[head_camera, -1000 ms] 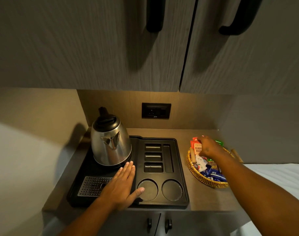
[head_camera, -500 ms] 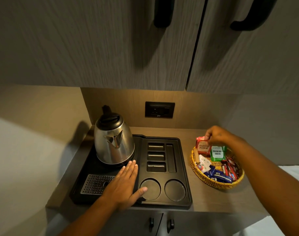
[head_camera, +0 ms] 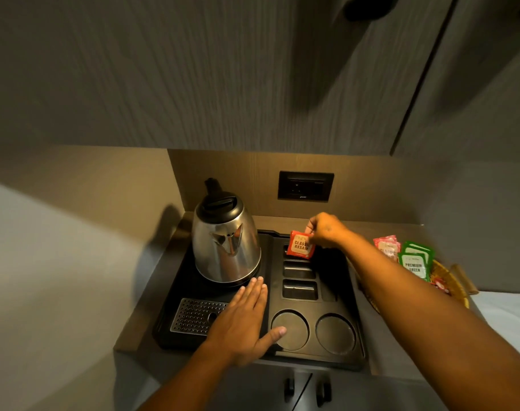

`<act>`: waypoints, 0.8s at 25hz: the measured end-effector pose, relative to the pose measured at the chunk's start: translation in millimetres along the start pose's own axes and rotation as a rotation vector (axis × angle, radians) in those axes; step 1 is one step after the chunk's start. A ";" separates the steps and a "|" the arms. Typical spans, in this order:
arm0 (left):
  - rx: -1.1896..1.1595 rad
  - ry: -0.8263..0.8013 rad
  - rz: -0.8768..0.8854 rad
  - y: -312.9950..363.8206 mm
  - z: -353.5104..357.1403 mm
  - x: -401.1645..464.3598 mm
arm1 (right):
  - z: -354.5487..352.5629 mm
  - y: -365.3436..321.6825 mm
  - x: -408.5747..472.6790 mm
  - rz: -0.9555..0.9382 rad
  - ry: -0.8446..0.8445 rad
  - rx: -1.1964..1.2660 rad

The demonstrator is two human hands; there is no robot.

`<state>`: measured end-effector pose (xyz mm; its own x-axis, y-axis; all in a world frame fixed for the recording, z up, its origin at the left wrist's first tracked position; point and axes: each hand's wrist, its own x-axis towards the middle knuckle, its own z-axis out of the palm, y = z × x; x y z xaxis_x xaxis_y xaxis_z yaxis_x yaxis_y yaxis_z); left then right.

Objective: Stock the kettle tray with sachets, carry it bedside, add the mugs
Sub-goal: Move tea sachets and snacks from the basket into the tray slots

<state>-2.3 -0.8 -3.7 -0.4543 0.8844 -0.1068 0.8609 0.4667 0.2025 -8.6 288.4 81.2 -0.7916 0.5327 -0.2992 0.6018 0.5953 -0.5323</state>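
A black kettle tray (head_camera: 353, 345) lies on the counter with a steel kettle (head_camera: 226, 247) at its back left. My right hand (head_camera: 327, 229) pinches a red Classic Assam sachet (head_camera: 300, 246) upright over the rearmost of three small slots on the tray. Flat on the tray in front of the kettle rests my left hand (head_camera: 244, 321), fingers apart, thumb on the rim of the left round mug recess (head_camera: 291, 329). The two nearer slots (head_camera: 299, 289) and both mug recesses hold nothing. No mugs are in view.
A wicker basket (head_camera: 451, 286) at the right holds more red and green sachets (head_camera: 414, 261), partly hidden by my right forearm. A wall socket (head_camera: 305, 186) sits behind the tray. Cabinet doors hang close overhead, and cabinet handles (head_camera: 306, 388) show below the counter edge.
My right hand lifted a red sachet out of the basket and carried it left to the tray's rear slot. The left hand stayed flat on the tray.
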 end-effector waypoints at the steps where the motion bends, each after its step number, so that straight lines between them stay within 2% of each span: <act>1: 0.001 0.003 -0.001 -0.3 -0.1 0.5 | 5.8 2.5 6.1 0.021 0.008 -0.025; 5: -0.004 0.013 -0.002 0.2 -0.4 0.1 | 9.3 15.2 16.2 0.028 0.056 -0.090; 7: -0.012 0.027 -0.002 -0.2 1.0 -0.3 | -5.1 34.0 9.1 0.017 0.158 -0.089; 9: -0.017 0.045 -0.003 -1.4 4.3 1.2 | -31.3 74.1 -7.7 0.023 0.286 -0.135; 11: -0.022 0.058 -0.002 -2.3 7.5 2.3 | -58.2 126.1 -30.6 0.089 0.355 -0.285; 15: -0.013 0.051 0.002 -3.9 10.3 6.0 | -73.9 193.9 -66.2 0.286 0.253 -0.497; 17: -0.013 0.043 -0.003 -4.6 10.9 7.1 | -70.0 204.2 -66.8 0.289 0.236 -0.492; 20: -0.012 0.028 -0.008 -5.0 11.0 7.3 | -72.2 207.7 -60.6 0.262 0.306 -0.438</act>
<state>-7.4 3.3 -16.2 -0.4678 0.8801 -0.0810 0.8544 0.4738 0.2133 172.0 423.2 46.0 -0.5840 0.8055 -0.1003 0.8117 0.5791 -0.0759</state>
